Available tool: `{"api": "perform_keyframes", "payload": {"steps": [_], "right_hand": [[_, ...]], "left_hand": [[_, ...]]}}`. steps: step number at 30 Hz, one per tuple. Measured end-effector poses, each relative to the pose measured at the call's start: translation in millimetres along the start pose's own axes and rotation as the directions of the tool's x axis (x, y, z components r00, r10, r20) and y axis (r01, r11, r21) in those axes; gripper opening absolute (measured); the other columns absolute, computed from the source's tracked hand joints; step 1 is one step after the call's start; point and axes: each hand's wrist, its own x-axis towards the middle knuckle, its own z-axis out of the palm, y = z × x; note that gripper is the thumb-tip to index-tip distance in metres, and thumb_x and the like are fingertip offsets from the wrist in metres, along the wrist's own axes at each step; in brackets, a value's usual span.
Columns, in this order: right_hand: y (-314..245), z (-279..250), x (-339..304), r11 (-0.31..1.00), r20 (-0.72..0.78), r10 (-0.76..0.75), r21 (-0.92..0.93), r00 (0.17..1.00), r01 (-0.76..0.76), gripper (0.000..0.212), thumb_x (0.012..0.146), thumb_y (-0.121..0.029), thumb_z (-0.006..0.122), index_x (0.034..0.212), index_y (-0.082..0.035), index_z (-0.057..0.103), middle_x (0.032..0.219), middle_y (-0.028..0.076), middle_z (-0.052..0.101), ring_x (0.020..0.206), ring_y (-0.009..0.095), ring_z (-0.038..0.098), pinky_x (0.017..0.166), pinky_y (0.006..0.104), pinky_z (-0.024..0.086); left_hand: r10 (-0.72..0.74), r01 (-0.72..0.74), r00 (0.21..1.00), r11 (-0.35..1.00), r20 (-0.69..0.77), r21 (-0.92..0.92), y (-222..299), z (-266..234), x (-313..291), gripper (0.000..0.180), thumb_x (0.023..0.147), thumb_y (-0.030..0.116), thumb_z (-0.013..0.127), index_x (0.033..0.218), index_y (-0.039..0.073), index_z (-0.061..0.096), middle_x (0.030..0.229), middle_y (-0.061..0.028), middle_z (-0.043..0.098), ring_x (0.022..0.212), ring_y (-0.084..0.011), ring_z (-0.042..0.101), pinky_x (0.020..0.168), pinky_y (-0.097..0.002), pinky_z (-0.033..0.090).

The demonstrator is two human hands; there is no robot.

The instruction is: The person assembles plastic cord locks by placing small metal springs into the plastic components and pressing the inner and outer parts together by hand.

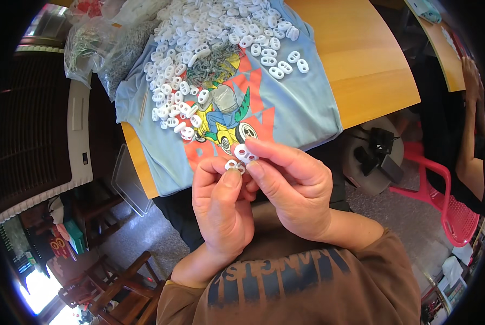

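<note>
My left hand (221,208) pinches a small white two-hole plastic cord-lock piece (232,166) between thumb and forefinger. Right beside it, my right hand (305,197) grips another white two-hole cord-lock piece (246,154) the same way. The two pieces are close together, and the fingers partly hide where they meet; whether they touch I cannot tell. Beyond my hands, a large heap of similar white pieces (194,32) covers the far part of a light-blue printed shirt (302,119). A clump of small grey metal springs (212,66) lies among them.
The shirt is spread over a wooden table (367,54). Clear plastic bags (88,46) stand at the far left, next to a thin stick (143,105). To the right are a round stool (370,170) with dark objects, a pink chair (443,184) and another person's arm (470,135).
</note>
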Motion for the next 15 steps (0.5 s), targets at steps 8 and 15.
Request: {"api": "perform_keyframes", "payload": {"steps": [8,15], "right_hand": [[1,-1,1,1.0,-0.035,-0.016,-0.002,0.999,0.016,0.023,0.081,-0.001,0.06,0.105,0.0,0.062,0.088,0.009,0.065,0.076,0.01,0.061,0.067,0.0217,0.048],[2,-3,-1,0.999,-0.023,0.009,-0.037,1.0,-0.01,0.024,0.081,0.0,0.06,0.105,-0.001,0.062,0.089,0.009,0.065,0.077,0.011,0.061,0.067,0.0218,0.048]], "left_hand": [[-0.041,0.049,0.99,0.997,0.135,-0.056,-1,-9,-1,0.009,0.089,0.013,0.048,0.093,0.005,0.048,0.088,-0.0046,0.058,0.08,-0.0103,0.056,0.072,-0.0239,0.045],[-0.099,0.099,0.995,0.995,0.015,-0.017,3,-1,-2,0.007,0.087,0.008,0.05,0.093,0.004,0.048,0.087,-0.0047,0.057,0.074,-0.01,0.052,0.069,-0.0242,0.043]]}}
